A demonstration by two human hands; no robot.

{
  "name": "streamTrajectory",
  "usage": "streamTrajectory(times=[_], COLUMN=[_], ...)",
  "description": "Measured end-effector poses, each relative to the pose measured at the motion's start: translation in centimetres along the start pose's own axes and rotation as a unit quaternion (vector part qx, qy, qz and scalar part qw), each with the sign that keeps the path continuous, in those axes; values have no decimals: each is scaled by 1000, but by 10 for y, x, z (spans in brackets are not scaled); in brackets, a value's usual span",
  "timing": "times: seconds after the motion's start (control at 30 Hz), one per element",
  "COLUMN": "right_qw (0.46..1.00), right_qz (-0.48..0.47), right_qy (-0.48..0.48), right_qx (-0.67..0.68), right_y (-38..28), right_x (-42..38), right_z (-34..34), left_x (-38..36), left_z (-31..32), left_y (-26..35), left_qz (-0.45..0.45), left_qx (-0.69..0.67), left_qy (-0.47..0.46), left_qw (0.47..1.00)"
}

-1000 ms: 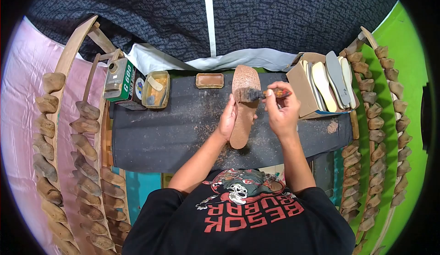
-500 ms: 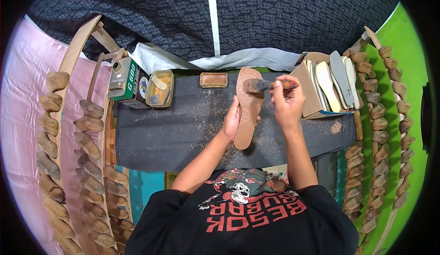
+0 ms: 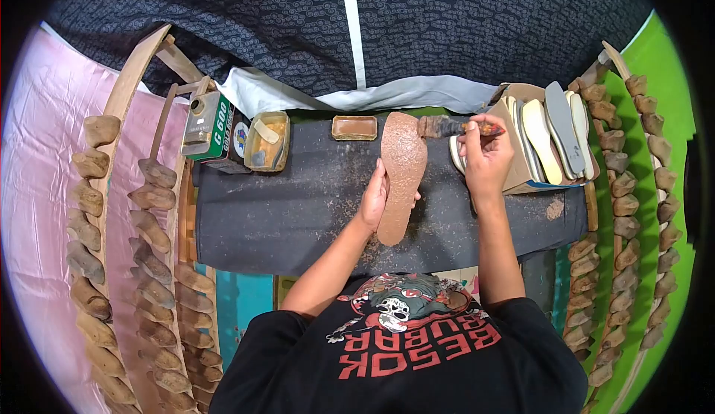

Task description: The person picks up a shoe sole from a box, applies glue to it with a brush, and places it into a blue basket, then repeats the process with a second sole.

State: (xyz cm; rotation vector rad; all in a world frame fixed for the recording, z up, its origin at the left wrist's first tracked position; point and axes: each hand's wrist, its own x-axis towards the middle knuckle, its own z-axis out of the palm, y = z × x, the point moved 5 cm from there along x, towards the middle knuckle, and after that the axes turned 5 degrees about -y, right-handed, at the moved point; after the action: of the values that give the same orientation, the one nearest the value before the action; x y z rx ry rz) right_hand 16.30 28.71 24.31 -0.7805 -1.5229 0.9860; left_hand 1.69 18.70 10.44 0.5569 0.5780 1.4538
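Now the sole (image 3: 402, 179) is up above the tabletop (image 3: 298, 228), toe end away from the body, pebbly face showing and shiny across its wide part. The left hand (image 3: 376, 199) has it gripped around the middle, thumb along the near edge and fingertips peeking out on the far side. Over on the right, the right hand (image 3: 488, 153) is closed in a pinch on the brush (image 3: 447, 126), bristles right at the sole's upper right edge; whether they touch, I can't tell. Crumbs (image 3: 555, 209) lie scattered over the dark cloth. Beyond sits a small tray (image 3: 354, 138), with a tub (image 3: 264, 167) and can (image 3: 216, 132) off left, and insoles (image 3: 564, 129) standing in a box (image 3: 519, 179) at right.
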Motion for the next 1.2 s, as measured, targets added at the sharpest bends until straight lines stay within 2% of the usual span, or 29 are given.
streamTrajectory(times=[0.1, 0.17, 0.23, 0.33, 0.43, 0.47, 0.5, 0.57, 0.63, 0.77, 0.83, 0.9, 0.97, 1.2], right_qw=[999, 996, 995, 999, 997, 990, 989, 978, 983, 985, 974, 971, 954, 933], right_qz=[15, 20, -1, 19, 39, 80, 82, 81, 62, 93, 150, 164, 216, 295], right_qy=[-9, -50, -90, -44, -45, -58, -62, -133, -140, -112, -94, -113, -149, -150], right_qx=[45, 74, 40, 6, 52, 101, 104, 136, 106, 87, 140, 131, 148, 142], right_y=[-2, -2, 7, 23, 31, 35, 37, 48, 57, 115, 149, 173, 195, 246], right_x=[-1, -8, -7, 3, 7, 3, 0, -9, -7, 20, 29, 30, 26, 16], right_z=[6, 23, 26, 18, 22, 29, 35, 59, 72, 80, 85, 98, 116, 147], left_x=[-1, -1, -1, -9, -17, -20, -22, -27, -35, -59, -71, -83, -89, -100], left_z=[1, 4, -2, -11, -19, -22, -25, -31, -40, -61, -78, -89, -93, -97], left_y=[-6, -7, -11, -11, -10, -11, -12, -10, -7, 7, 9, 9, 10, 28], left_qz=[-15, -11, -13, -13, -8, -7, -4, 19, 25, 60, 72, 71, 79, 80], left_qx=[1, 12, 12, 10, -2, -15, -14, -9, -9, -8, -17, -62, -69, -23], left_qy=[-12, 10, 12, 29, 60, 75, 80, 91, 116, 185, 179, 209, 203, 224], left_qw=[1000, 1000, 1000, 999, 998, 997, 997, 996, 993, 981, 981, 973, 974, 971])
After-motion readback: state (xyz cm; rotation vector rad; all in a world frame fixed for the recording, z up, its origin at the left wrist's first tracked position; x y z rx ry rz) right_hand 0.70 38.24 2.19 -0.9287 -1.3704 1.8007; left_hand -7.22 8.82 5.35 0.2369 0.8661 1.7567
